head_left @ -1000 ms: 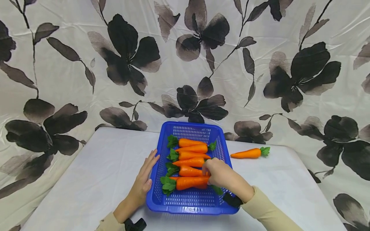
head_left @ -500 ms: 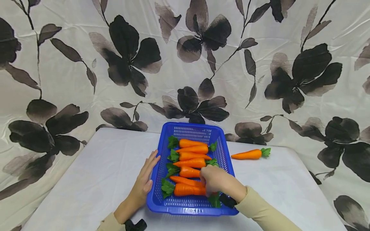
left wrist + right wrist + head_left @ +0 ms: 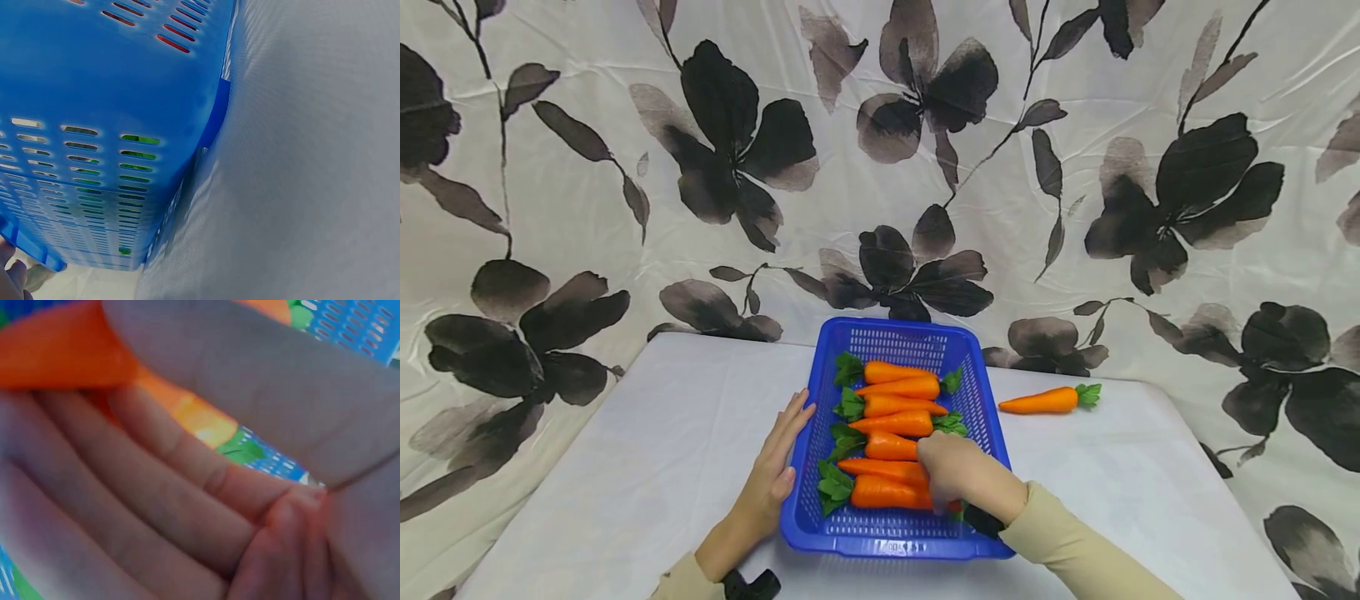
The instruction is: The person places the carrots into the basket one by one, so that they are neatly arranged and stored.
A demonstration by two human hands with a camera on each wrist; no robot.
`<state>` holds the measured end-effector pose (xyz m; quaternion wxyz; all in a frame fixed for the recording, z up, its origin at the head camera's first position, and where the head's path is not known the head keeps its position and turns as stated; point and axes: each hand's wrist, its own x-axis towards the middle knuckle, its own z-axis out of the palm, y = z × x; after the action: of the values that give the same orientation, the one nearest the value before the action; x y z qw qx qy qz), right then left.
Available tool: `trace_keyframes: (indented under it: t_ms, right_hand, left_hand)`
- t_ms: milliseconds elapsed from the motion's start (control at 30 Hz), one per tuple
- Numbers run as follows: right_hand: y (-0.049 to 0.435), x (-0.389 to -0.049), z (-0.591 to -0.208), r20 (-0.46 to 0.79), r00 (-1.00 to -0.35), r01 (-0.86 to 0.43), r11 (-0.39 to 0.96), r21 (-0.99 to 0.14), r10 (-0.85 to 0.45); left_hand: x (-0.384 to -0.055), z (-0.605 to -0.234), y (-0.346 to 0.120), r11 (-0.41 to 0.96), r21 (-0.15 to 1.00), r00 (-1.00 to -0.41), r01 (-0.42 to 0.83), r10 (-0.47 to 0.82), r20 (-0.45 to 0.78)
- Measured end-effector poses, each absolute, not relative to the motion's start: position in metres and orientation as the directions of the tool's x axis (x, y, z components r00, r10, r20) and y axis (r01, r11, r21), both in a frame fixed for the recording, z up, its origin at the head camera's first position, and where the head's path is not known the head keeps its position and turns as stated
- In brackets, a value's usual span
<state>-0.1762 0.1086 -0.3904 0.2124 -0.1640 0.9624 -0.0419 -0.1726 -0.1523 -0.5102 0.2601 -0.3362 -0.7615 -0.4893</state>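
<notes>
In the head view, a blue plastic basket [image 3: 895,546] holds several orange carrots with green leafy tops, laid crosswise in a column. My left hand [image 3: 771,467] rests its straight fingers against the basket's left rim. My right hand [image 3: 958,471] reaches inside at the front right, over the ends of the two nearest carrots. The right wrist view shows its thumb and fingers around the end of an orange carrot [image 3: 62,353]. The frontmost carrot [image 3: 887,492] has its leaves to the left; just behind it lies another carrot [image 3: 880,471]. My right fingertips are hidden in the head view.
One loose carrot [image 3: 1045,400] lies on the white table [image 3: 1097,467], to the right of the basket. A floral cloth [image 3: 880,167] hangs behind the table. The left wrist view shows the basket's slotted side wall [image 3: 106,81] standing on the tabletop.
My right hand has moved towards me and slightly left. The frontmost carrot has shifted towards me, uncovering more of the one behind it. My left hand stays at the rim.
</notes>
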Motion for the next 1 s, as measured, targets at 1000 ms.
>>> trace_keyframes:
  t_ms: [1000]
  right_hand:
    - [0.120,-0.182,-0.401,-0.328,-0.874,-0.315,0.931,-0.183,-0.359]
  left_hand:
    - [-0.170,-0.513,-0.152,0.305,0.575,-0.647,0.759,0.257,0.718]
